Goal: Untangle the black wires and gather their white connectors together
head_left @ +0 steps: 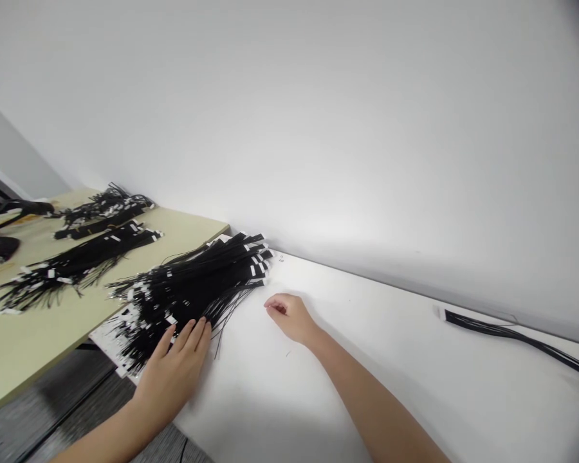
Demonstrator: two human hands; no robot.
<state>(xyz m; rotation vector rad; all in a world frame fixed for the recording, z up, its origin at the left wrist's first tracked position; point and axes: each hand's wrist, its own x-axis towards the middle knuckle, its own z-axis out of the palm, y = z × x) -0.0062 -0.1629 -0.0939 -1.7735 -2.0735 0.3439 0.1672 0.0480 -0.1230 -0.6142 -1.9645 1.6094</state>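
A thick bundle of black cables with white connectors or tags at both ends lies at the left end of the white table. My left hand rests on its near edge, fingers stretched out and lying against the cables. Just right of the bundle, my right hand is over the white table, apart from the cables. Its fingers are curled in towards the thumb, and nothing shows between them. Some loose cable strands stick out between the two hands.
The white table runs along a pale wall. Another few black cables lie at the right. A yellowish table on the left carries more cable bundles and a tangled heap. Dark floor shows below.
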